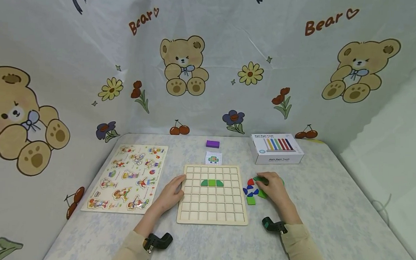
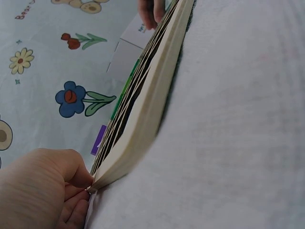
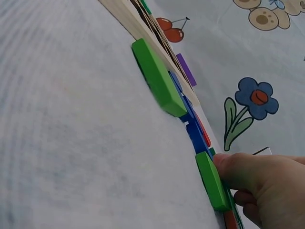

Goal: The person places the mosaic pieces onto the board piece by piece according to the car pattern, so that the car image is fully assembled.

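A wooden grid board (image 1: pixel 212 208) lies in the middle of the table. In one of its upper rows a light green square (image 1: pixel 212 182) sits between two darker green quarter-circles. My left hand (image 1: pixel 169 193) holds the board's left edge, its thumb (image 2: pixel 76 169) at the corner in the left wrist view. To the right of the board, my right hand (image 1: pixel 274 188) bends over a small pile of pieces. Its thumb reaches a light green piece (image 3: pixel 213 183); I cannot tell whether it pinches one. Blue pieces (image 1: pixel 250 187), a red piece (image 1: pixel 250 182) and another light green square (image 1: pixel 251 200) lie beside that hand.
Behind the board lie a small pattern card (image 1: pixel 213 159) and a purple block (image 1: pixel 213 144). A white box (image 1: pixel 277 149) stands at the back right. On the left lies a picture puzzle board (image 1: pixel 123 180). A bear-print cloth (image 1: pixel 215 103) hangs behind the table.
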Motion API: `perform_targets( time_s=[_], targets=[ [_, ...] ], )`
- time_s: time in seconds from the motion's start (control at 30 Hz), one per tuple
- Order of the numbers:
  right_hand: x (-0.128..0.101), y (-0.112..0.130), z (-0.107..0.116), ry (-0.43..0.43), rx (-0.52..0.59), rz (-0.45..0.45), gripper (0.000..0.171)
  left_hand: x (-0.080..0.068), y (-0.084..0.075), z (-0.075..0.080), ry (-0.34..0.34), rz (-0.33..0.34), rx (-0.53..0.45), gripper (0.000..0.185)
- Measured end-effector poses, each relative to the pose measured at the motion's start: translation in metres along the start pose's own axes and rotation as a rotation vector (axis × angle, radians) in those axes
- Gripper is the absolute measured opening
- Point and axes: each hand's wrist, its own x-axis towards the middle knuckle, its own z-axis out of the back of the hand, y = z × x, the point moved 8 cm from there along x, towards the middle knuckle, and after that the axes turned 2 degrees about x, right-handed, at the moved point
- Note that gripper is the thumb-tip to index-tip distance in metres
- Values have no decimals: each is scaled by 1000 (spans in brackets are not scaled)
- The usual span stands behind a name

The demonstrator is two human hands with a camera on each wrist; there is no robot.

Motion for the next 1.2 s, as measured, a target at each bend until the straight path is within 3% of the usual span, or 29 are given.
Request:
perform_targets(
  time_s=[0.33,0.93,1.2],
  targets=[
    [-1,0,2,-16,-6,61,32,0,-1,1,-9,-29,-3,58],
    [-1,-2,3,-3,25,21,33,0,0,0,3,-22,29,57],
    [0,-2,9,14,89,-31,33,0,0,0,-2,-20,26,58]
  ],
)
